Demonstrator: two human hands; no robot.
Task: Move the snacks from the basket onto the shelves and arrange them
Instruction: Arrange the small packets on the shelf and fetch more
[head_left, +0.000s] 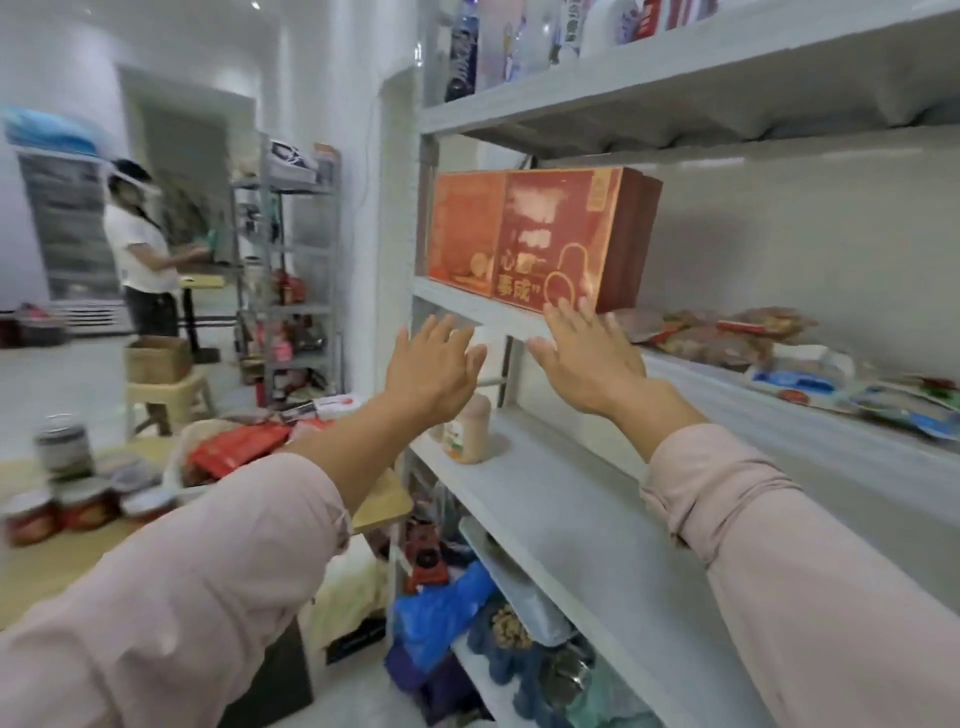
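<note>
Left hand (434, 364) and right hand (584, 358) are empty, fingers spread; red boxes (561, 234) stand shelved just above the right hand; red packets (236, 448) well below the left hand likely await shelving.

the red boxes (561, 239) just above the right grip (587, 353) look like cardboard with a smooth, faintly glossy print. to the right of that grip, the snack packets (727, 332) are shiny, crinkled plastic film. below the left grip (434, 364), the jar (470, 428) looks like smooth plastic on a matt, pale painted shelf board (545, 499). the sleeves (727, 499) are soft, matt pink cloth.
</note>
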